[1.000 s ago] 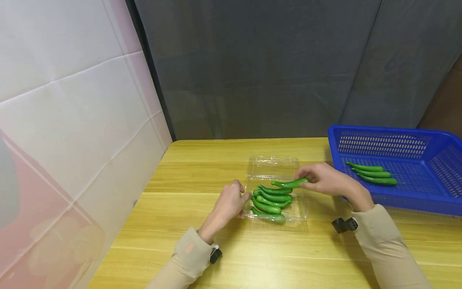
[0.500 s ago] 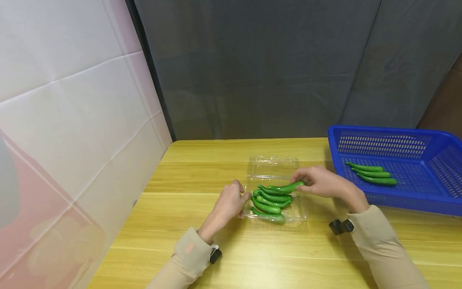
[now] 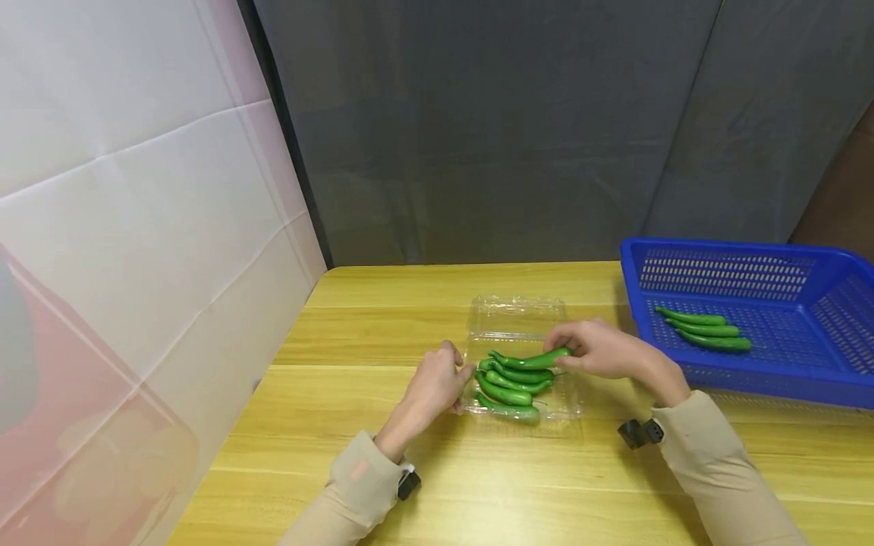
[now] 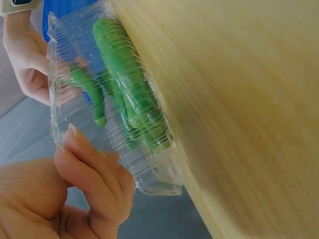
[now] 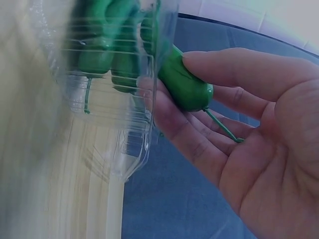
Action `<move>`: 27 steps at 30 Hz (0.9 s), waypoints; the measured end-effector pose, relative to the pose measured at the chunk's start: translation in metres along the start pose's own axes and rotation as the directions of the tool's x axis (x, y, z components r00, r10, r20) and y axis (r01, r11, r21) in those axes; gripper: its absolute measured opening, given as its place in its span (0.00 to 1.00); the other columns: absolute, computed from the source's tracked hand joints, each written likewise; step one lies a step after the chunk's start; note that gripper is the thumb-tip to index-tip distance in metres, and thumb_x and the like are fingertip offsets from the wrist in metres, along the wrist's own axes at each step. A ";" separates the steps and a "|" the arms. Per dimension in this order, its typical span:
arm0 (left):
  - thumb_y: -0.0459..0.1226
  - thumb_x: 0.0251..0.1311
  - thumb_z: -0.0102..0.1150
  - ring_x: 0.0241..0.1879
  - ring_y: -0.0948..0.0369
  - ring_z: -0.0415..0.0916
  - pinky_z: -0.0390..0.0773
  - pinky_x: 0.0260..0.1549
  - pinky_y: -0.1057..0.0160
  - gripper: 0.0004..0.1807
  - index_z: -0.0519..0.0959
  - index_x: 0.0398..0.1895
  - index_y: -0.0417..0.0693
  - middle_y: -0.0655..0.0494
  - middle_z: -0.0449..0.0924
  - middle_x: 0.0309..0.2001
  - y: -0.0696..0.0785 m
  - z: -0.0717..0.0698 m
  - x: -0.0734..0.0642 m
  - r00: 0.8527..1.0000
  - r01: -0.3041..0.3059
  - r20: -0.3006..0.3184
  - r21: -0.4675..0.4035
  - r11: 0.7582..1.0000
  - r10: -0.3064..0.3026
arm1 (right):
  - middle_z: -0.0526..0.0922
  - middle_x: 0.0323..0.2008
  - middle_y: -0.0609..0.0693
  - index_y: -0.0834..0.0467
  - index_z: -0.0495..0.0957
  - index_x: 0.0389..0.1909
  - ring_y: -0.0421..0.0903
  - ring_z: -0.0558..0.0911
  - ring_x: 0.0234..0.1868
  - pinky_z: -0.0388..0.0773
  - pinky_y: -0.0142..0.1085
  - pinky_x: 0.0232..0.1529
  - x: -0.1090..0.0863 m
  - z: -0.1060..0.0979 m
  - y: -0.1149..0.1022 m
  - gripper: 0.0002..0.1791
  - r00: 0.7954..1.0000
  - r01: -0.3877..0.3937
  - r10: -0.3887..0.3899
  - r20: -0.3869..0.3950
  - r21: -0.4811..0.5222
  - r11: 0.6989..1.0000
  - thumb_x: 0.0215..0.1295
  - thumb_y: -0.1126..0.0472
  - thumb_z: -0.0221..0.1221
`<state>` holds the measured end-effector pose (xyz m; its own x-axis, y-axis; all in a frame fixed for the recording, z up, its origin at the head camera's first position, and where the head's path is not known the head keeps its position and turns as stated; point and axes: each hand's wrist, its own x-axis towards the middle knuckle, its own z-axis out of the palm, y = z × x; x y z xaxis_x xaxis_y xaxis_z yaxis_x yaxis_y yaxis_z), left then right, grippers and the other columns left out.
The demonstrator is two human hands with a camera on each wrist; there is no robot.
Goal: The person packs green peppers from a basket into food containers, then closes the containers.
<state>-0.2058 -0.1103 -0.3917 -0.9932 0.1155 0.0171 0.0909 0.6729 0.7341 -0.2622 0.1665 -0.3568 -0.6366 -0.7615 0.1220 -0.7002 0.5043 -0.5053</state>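
A clear plastic clamshell container [image 3: 565, 396] stands on the wooden table with its lid folded back. Several green chili peppers [image 3: 504, 389] lie side by side inside it, pointing across its width. My left hand [image 3: 435, 379] holds the container's left edge; in the left wrist view its fingertips [image 4: 75, 137] are right at the rim. Between thumb and fingers, my right hand [image 3: 604, 350] pinches one green chili pepper [image 5: 187, 82] by its stemmed end. That pepper's far part lies over the back of the row in the container, and its thin stem points toward the palm.
A blue perforated basket [image 3: 744, 245] at the right holds 3 green chili peppers [image 3: 710, 331]. The wooden table [image 3: 505, 493] meets a dark grey curtain [image 3: 478, 136] behind and a pale printed sheet [image 3: 157, 205] at the left.
My right hand has moved left and slightly toward me, lowering the pinched chili pepper onto the back of the row. The left hand has stayed at the container's edge.
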 end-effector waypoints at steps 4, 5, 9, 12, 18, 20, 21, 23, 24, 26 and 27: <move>0.33 0.72 0.58 0.09 0.62 0.74 0.82 0.10 0.62 0.14 0.71 0.47 0.27 0.48 0.76 0.17 0.000 0.001 0.000 1.000 0.003 0.001 0.003 1.000 -0.003 | 0.88 0.41 0.53 0.63 0.82 0.44 0.50 0.87 0.42 0.88 0.42 0.44 0.002 0.003 -0.001 0.07 1.000 0.015 -0.015 -0.004 -0.009 1.000 0.67 0.68 0.63; 0.33 0.71 0.58 0.09 0.62 0.74 0.82 0.10 0.62 0.14 0.71 0.47 0.27 0.48 0.76 0.17 0.000 0.001 0.000 1.000 0.002 0.001 0.002 1.000 -0.002 | 0.88 0.41 0.53 0.63 0.82 0.44 0.49 0.87 0.42 0.88 0.42 0.43 0.002 0.004 -0.001 0.07 1.000 0.023 -0.023 -0.003 -0.013 1.000 0.67 0.68 0.63; 0.33 0.71 0.58 0.09 0.62 0.74 0.82 0.10 0.63 0.14 0.71 0.47 0.27 0.48 0.76 0.17 -0.001 0.001 0.000 1.000 0.000 0.002 -0.006 1.000 0.000 | 0.87 0.41 0.52 0.63 0.82 0.45 0.48 0.86 0.42 0.87 0.42 0.43 0.004 0.008 -0.001 0.08 1.000 0.018 -0.017 0.010 -0.033 0.999 0.68 0.66 0.63; 0.32 0.71 0.58 0.09 0.62 0.74 0.81 0.10 0.65 0.13 0.71 0.46 0.27 0.48 0.76 0.17 -0.001 0.001 0.000 1.000 0.001 0.002 -0.009 1.000 -0.001 | 0.87 0.42 0.52 0.62 0.82 0.46 0.49 0.86 0.43 0.87 0.43 0.45 0.005 0.011 -0.001 0.08 1.000 -0.006 0.007 0.025 -0.036 0.999 0.68 0.66 0.63; 0.32 0.71 0.58 0.09 0.62 0.74 0.81 0.10 0.65 0.13 0.71 0.46 0.28 0.48 0.76 0.18 0.000 0.002 0.001 1.000 0.006 0.003 -0.013 1.000 -0.006 | 0.87 0.41 0.53 0.63 0.82 0.44 0.49 0.86 0.42 0.88 0.42 0.45 0.007 0.014 0.000 0.07 0.999 -0.018 0.018 0.036 -0.016 1.000 0.67 0.67 0.62; 0.33 0.71 0.58 0.09 0.62 0.74 0.82 0.10 0.64 0.13 0.71 0.46 0.28 0.48 0.76 0.18 -0.001 0.003 0.001 1.000 0.006 0.003 -0.011 1.000 -0.006 | 0.88 0.41 0.53 0.63 0.82 0.44 0.49 0.86 0.42 0.88 0.42 0.44 0.008 0.015 0.000 0.07 0.999 -0.019 0.020 0.036 -0.014 1.000 0.67 0.67 0.62; 0.33 0.71 0.58 0.09 0.62 0.74 0.82 0.10 0.64 0.13 0.71 0.46 0.28 0.48 0.76 0.18 -0.001 0.003 0.001 1.000 0.005 0.002 -0.010 1.000 -0.005 | 0.88 0.41 0.54 0.63 0.82 0.44 0.49 0.86 0.42 0.88 0.42 0.44 0.008 0.015 0.000 0.07 0.999 -0.021 0.022 0.035 -0.013 1.000 0.67 0.66 0.62; 0.33 0.71 0.58 0.08 0.62 0.74 0.82 0.10 0.62 0.13 0.71 0.46 0.27 0.48 0.76 0.17 0.000 0.003 0.001 1.000 0.002 0.002 -0.005 1.000 -0.002 | 0.88 0.42 0.54 0.63 0.82 0.45 0.49 0.86 0.43 0.88 0.42 0.45 0.008 0.015 -0.001 0.08 0.999 -0.028 0.029 0.035 -0.016 0.999 0.67 0.66 0.62; 0.33 0.71 0.58 0.08 0.62 0.74 0.83 0.11 0.62 0.14 0.71 0.46 0.27 0.48 0.76 0.17 0.000 0.003 0.001 1.000 0.000 0.001 -0.002 1.000 0.000 | 0.87 0.42 0.54 0.64 0.82 0.45 0.49 0.86 0.43 0.88 0.42 0.45 0.009 0.015 -0.001 0.08 0.999 -0.029 0.030 0.034 -0.019 0.999 0.67 0.66 0.62; 0.33 0.72 0.58 0.08 0.62 0.73 0.83 0.12 0.60 0.14 0.71 0.47 0.27 0.48 0.76 0.17 0.000 0.002 0.001 1.000 0.001 0.000 0.002 1.000 -0.001 | 0.87 0.42 0.54 0.64 0.82 0.46 0.50 0.86 0.43 0.87 0.43 0.45 0.009 0.016 -0.001 0.09 0.999 -0.031 0.032 0.030 -0.025 0.999 0.67 0.67 0.62; 0.33 0.72 0.58 0.08 0.62 0.74 0.84 0.12 0.60 0.14 0.71 0.47 0.26 0.49 0.76 0.17 0.000 0.002 0.001 1.000 0.000 0.000 0.003 1.000 0.000 | 0.87 0.42 0.54 0.63 0.82 0.46 0.50 0.86 0.43 0.87 0.43 0.45 0.010 0.016 -0.001 0.09 0.999 -0.030 0.031 0.027 -0.027 0.999 0.67 0.67 0.62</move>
<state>-0.2066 -0.1087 -0.3936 -0.9932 0.1153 0.0170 0.0909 0.6749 0.7323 -0.2629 0.1522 -0.3689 -0.6489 -0.7563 0.0835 -0.6891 0.5376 -0.4859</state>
